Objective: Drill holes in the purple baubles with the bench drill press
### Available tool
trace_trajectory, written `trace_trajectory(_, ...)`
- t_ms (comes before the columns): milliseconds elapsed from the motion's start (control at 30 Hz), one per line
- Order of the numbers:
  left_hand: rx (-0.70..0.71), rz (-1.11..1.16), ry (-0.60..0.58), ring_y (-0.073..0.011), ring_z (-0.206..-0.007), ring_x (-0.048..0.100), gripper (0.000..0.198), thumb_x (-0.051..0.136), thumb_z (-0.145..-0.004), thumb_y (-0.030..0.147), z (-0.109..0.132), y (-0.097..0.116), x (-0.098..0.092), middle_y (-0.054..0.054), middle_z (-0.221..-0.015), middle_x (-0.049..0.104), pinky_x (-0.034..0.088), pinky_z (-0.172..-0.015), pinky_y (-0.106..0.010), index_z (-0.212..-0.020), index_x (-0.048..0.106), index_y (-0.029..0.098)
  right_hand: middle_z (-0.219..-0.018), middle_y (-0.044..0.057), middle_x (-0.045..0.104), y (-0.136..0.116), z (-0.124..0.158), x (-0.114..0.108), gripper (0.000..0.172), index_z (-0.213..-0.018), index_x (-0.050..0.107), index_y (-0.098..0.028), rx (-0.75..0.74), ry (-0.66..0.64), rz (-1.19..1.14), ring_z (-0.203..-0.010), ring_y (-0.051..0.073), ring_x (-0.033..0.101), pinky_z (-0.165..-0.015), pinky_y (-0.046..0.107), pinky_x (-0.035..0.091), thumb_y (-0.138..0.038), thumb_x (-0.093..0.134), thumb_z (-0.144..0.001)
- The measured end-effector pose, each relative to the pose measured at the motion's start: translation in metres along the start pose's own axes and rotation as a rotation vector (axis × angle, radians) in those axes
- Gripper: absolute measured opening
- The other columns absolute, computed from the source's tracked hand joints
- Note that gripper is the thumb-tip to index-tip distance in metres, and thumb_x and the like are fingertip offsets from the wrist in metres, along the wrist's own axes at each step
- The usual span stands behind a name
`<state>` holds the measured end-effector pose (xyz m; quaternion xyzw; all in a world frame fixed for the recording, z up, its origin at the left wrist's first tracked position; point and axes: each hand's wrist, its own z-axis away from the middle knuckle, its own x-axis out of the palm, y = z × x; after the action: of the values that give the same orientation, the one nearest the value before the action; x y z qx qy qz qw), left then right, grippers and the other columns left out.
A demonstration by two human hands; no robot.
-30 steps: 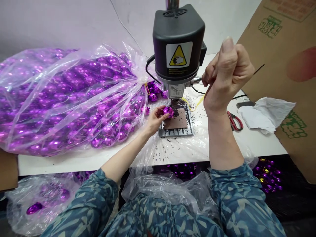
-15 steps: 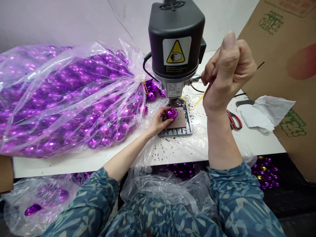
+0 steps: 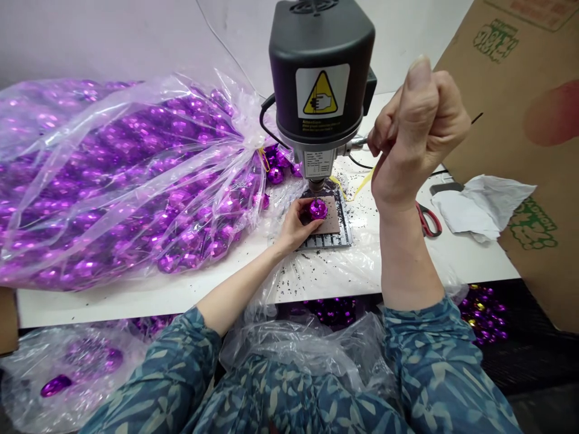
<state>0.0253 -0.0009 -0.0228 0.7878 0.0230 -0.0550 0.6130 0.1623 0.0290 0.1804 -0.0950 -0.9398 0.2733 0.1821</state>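
Note:
Between the thumb and fingers of my left hand (image 3: 296, 226) is a shiny purple faceted ball (image 3: 318, 208). It sits on a brown board (image 3: 332, 224) over the slotted metal base (image 3: 346, 240) of a bench drill press (image 3: 323, 78). Directly above the ball is the drill's chuck (image 3: 316, 185); whether the bit touches the ball is too small to tell. My right hand (image 3: 416, 132) is closed around the drill's feed lever (image 3: 358, 143), raised at the right of the machine.
A large clear bag (image 3: 136, 181) of purple balls fills the left side. Red-handled scissors (image 3: 429, 220), crumpled white paper (image 3: 479, 208) and a cardboard box (image 3: 520, 120) are at the right. Dark shavings lie around the base. Loose plastic (image 3: 298, 343) hangs over my lap.
My left hand has shifted slightly right with the purple ball, which now sits more squarely beneath the chuck. My right hand stays on the lever with hardly any movement.

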Motion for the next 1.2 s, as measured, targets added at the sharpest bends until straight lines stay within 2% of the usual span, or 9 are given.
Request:
trace_trajectory(167, -0.012, -0.002, -0.002, -0.0246, -0.113, 0.068, 0.059, 0.088, -0.077, 0.033, 0.000, -0.002, 0.000, -0.010, -0.121, 0.069, 0.054, -0.105, -0.047, -0.122, 0.054, 0.021, -0.051, -0.006, 0.026, 0.001, 0.002, -0.001, 0.066, -0.064, 0.025, -0.023, 0.019, 0.011, 0.049, -0.045, 0.005, 0.027, -0.049, 0.028, 0.030, -0.083, 0.042, -0.084)
trace_trajectory(400, 0.006, 0.042, -0.004, -0.0252, -0.114, 0.068, 0.060, 0.089, -0.076, 0.037, -0.001, -0.004, 0.000, -0.010, -0.121, 0.069, 0.055, -0.105, -0.046, -0.121, 0.054, 0.022, -0.046, -0.006, 0.022, 0.003, 0.020, -0.007, 0.064, -0.060, 0.019, -0.020, -0.072, 0.061, -0.136, -0.040, 0.004, 0.023, -0.045, 0.028, 0.017, -0.054, 0.063, -0.092)
trace_trajectory(733, 0.017, 0.019, 0.010, -0.0256, -0.113, 0.068, 0.060, 0.090, -0.074, 0.035, 0.000, -0.002, -0.002, -0.011, -0.121, 0.069, 0.054, -0.104, -0.045, -0.121, 0.055, 0.021, -0.044, -0.005, 0.019, 0.020, 0.038, -0.018, 0.062, -0.056, 0.014, -0.016, -0.200, 0.059, -0.236, -0.037, 0.004, 0.022, -0.039, 0.026, 0.014, -0.035, 0.060, -0.092)
trace_trajectory(800, 0.015, 0.015, 0.022, -0.0242, -0.110, 0.068, 0.050, 0.087, -0.077, 0.032, -0.002, -0.001, 0.000, -0.009, -0.117, 0.070, 0.054, -0.101, -0.044, -0.116, 0.057, 0.021, -0.042, -0.006, 0.018, 0.029, 0.044, -0.020, 0.063, -0.054, 0.014, -0.016, -0.239, 0.093, -0.245, -0.035, 0.004, 0.021, -0.038, 0.025, 0.014, -0.035, 0.062, -0.090)
trace_trajectory(867, -0.014, -0.013, 0.053, -0.0216, -0.099, 0.068, 0.024, 0.075, -0.086, 0.026, -0.004, 0.000, 0.003, -0.006, -0.103, 0.071, 0.055, -0.096, -0.043, -0.103, 0.059, 0.020, -0.040, -0.006, 0.018, 0.035, 0.049, -0.022, 0.064, -0.053, 0.013, -0.016, -0.287, 0.108, -0.251, -0.034, 0.004, 0.020, -0.038, 0.026, 0.015, -0.033, 0.063, -0.089)
trace_trajectory(933, -0.041, -0.078, 0.126, -0.0198, -0.091, 0.066, 0.006, 0.060, -0.090, 0.015, -0.002, 0.003, 0.002, -0.004, -0.091, 0.067, 0.054, -0.092, -0.042, -0.091, 0.058, 0.020, -0.040, -0.007, 0.019, 0.037, 0.050, -0.023, 0.064, -0.053, 0.013, -0.016, -0.305, 0.106, -0.239, -0.035, 0.004, 0.020, -0.039, 0.026, 0.016, -0.032, 0.063, -0.089)
trace_trajectory(1033, -0.009, -0.190, 0.383, -0.0183, -0.091, 0.061, 0.023, 0.051, -0.079, 0.000, 0.015, 0.015, -0.019, -0.005, -0.094, 0.061, 0.052, -0.088, -0.038, -0.090, 0.054, 0.021, -0.043, -0.007, 0.019, 0.029, 0.041, -0.021, 0.064, -0.055, 0.013, -0.017, -0.255, 0.096, -0.199, -0.037, 0.002, 0.021, -0.041, 0.025, 0.016, -0.034, 0.062, -0.093)
trace_trajectory(1100, 0.086, -0.240, 0.651, -0.0164, -0.087, 0.056, 0.030, 0.050, -0.071, -0.001, 0.036, 0.031, -0.048, -0.003, -0.094, 0.054, 0.050, -0.080, -0.034, -0.091, 0.049, 0.022, -0.044, -0.007, 0.020, 0.020, 0.030, -0.018, 0.063, -0.056, 0.016, -0.019, -0.188, 0.069, -0.137, -0.037, 0.002, 0.024, -0.042, 0.025, 0.017, -0.039, 0.061, -0.095)
trace_trajectory(1200, 0.378, -0.350, 1.007, -0.0152, -0.080, 0.052, 0.031, 0.055, -0.062, 0.008, 0.071, 0.067, -0.100, 0.000, -0.088, 0.046, 0.046, -0.074, -0.033, -0.082, 0.037, 0.024, -0.045, -0.007, 0.026, 0.006, 0.016, -0.014, 0.062, -0.057, 0.021, -0.022, -0.069, 0.023, 0.005, -0.039, 0.003, 0.029, -0.043, 0.027, 0.021, -0.052, 0.060, -0.095)
